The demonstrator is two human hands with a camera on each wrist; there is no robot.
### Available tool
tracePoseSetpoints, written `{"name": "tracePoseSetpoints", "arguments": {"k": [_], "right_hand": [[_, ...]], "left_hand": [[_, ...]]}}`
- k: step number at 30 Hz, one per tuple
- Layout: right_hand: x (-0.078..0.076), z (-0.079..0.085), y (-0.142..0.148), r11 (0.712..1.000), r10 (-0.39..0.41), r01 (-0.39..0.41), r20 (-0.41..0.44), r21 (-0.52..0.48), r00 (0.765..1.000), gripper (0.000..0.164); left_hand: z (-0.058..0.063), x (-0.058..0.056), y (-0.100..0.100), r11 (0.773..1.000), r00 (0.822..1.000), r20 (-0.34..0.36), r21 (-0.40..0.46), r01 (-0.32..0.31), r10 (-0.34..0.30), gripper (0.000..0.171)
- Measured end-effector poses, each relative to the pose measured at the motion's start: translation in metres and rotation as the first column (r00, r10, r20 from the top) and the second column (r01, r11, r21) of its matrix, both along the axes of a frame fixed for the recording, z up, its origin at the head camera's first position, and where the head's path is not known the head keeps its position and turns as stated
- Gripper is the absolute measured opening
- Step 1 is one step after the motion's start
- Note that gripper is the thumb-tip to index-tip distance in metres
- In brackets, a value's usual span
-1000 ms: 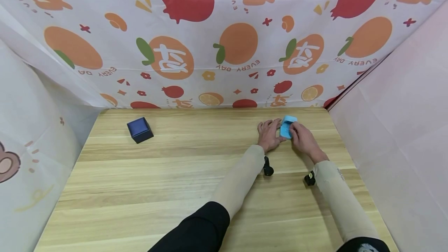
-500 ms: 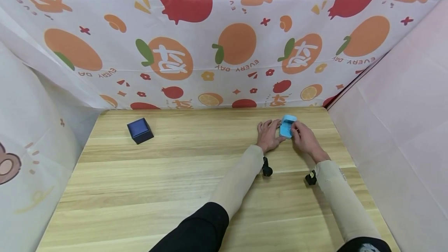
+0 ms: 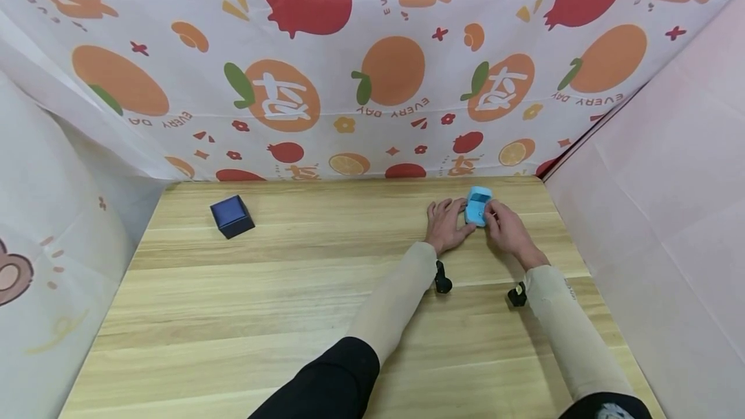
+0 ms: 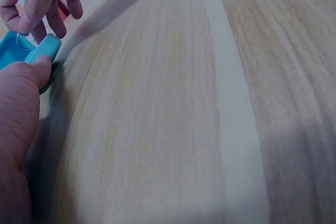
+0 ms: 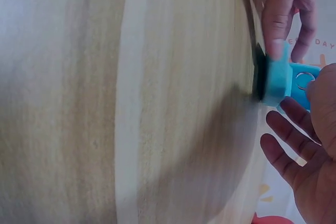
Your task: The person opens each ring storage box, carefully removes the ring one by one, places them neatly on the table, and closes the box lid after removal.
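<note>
A small light blue ring box [image 3: 478,207] stands with its lid raised near the back right of the table. My left hand [image 3: 447,226] holds it from the left, with the thumb [image 4: 39,71] on its front edge. Inside the box is a thin silver ring [image 5: 304,81], standing up from the base. My right hand [image 3: 508,231] reaches in from the right and pinches the ring between thumb and forefinger, as far as the wrist views show. Its other fingers [image 5: 283,153] are spread loosely beside the box.
A dark blue box [image 3: 231,216], closed, sits at the back left of the wooden table [image 3: 233,315]. A fruit-print cloth [image 3: 349,83] hangs behind the table's back edge. White cloth walls [image 3: 658,212] stand on both sides.
The ring box has shifted slightly toward the back, and its lid looks raised a little more. Both hands stay almost in place around it.
</note>
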State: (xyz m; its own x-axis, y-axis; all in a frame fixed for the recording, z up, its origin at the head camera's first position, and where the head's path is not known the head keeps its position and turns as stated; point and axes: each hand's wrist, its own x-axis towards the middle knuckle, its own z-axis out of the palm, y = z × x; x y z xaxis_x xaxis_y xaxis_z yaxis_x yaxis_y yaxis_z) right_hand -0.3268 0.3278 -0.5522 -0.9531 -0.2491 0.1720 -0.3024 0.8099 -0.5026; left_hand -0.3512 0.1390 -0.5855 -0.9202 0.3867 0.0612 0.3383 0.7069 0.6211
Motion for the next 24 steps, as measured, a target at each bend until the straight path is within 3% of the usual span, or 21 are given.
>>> {"name": "tracePoseSetpoints", "arguments": {"k": [9,24], "right_hand": [[0.0004,-0.0003,-0.0006,1.000,-0.014,0.013,0.054,0.011,0.998,0.010],[0.0046,0.0005,0.0012,1.000,-0.004,0.005,0.044,-0.017,0.999,0.009]], "left_hand": [[-0.0045,-0.0006,-0.0015,1.000,1.000,-0.018,0.024,0.006,-0.005,0.057],[-0.0042,0.0003,-0.0006,1.000,1.000,-0.017,-0.013,-0.001,0.001,0.052]]}}
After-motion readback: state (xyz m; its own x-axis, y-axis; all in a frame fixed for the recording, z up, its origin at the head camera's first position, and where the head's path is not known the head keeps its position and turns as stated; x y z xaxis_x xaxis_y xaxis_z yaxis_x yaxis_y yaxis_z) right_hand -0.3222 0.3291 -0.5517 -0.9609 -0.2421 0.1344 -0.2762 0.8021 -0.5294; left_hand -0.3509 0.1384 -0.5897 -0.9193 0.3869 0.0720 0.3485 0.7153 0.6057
